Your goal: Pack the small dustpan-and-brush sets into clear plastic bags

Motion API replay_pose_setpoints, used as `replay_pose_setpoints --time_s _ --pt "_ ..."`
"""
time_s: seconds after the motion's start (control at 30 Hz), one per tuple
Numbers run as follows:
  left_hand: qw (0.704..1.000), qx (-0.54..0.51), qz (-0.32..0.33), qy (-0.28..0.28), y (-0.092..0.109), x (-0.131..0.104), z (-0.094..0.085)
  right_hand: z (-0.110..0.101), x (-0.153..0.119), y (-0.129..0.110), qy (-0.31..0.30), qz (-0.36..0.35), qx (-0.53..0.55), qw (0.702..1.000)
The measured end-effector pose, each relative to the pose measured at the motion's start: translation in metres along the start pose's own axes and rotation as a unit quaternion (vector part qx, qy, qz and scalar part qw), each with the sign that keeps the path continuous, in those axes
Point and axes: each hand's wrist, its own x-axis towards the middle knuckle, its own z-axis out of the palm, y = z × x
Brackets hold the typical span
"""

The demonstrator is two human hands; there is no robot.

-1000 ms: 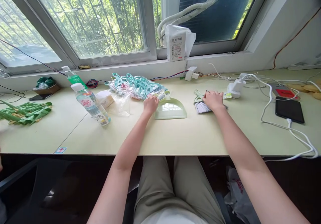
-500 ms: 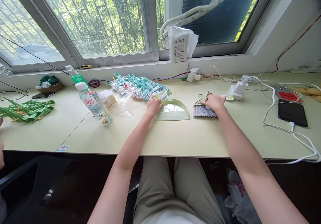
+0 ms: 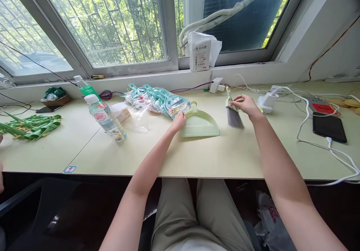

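Note:
My left hand [image 3: 179, 121] grips the left edge of a pale green dustpan [image 3: 201, 122], fingers closed on its rim. The dustpan's handle points toward the window and its wide lip faces me. To its right, my right hand [image 3: 245, 105] pinches a small hand brush [image 3: 233, 114] between thumb and fingers. The brush is tilted, with its green handle up and its grey bristles pointing down, slightly blurred. A gap of bare tabletop lies between brush and dustpan. Just behind my left hand is a pile of turquoise plastic-wrapped pieces [image 3: 157, 100].
Two bottles, one clear [image 3: 105, 117] and one with a green label [image 3: 87, 87], stand left. Green strips [image 3: 30, 126] lie farther left, near another person's hand at the edge. A white charger [image 3: 268, 100], cables and a black phone [image 3: 329, 126] occupy the right.
The brush has turned from lying flat to handle-up, raised by my right hand. My left hand has shifted the dustpan slightly right and tilted it a little.

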Motion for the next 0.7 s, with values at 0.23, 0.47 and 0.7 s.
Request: replay_pose_setpoints --time_s 0.23,0.47,0.7 --pt "0.952 -0.273 0.06 -0.126 0.003 -0.005 0.015 0.073 -0.064 -0.085 -0.084 -0.096 -0.104 0.986" --pt "0.938 -0.291 0.046 -0.183 0.007 -0.014 0.013 0.063 -0.067 -0.086 -0.065 -0.096 -0.178 0.977" --pt "0.908 -0.379 0.041 -0.174 0.01 -0.018 0.008 0.041 -0.049 -0.07 -0.069 -0.071 0.087 0.991"
